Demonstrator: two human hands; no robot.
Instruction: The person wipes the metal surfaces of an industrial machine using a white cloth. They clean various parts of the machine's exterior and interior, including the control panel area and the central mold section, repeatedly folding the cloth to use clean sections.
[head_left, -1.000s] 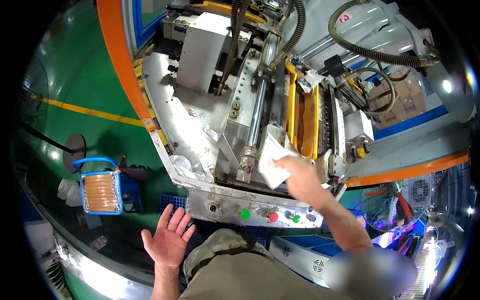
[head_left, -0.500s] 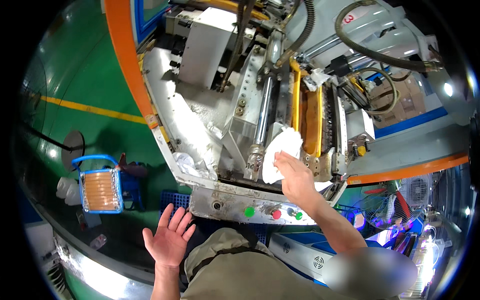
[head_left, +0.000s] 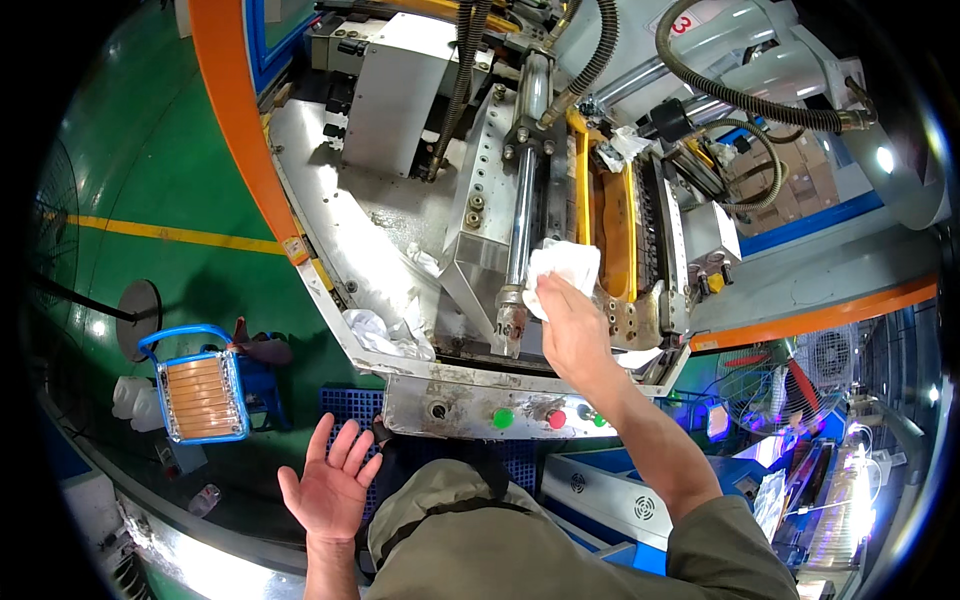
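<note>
Right hand and folded white cloth had shifted farther along the machine since the frame half a second earlier. Nearest the wearer, the left hand was bare, palm up, fingers spread, just beside a blue perforated mat. Beyond it, the scuffed, stained metal control panel carried a green button and a red button. Right fingers lay together, bent over the cloth and gripping it; the thumb was hidden. Cloth position: just right of the polished steel rod, near its lower end; contact with the rod could not be confirmed. Crumpled white rags lay left of there on the bright metal bed. Past the orange frame, the shiny green floor bore a yellow line and a blue-framed stool. A red-bladed fan stood to the right; brown cartons were stacked behind the machine. Markings: dark characters on the rod's end fitting, probably too blurred to read, and a white label with a red figure on the far grey panel.
</note>
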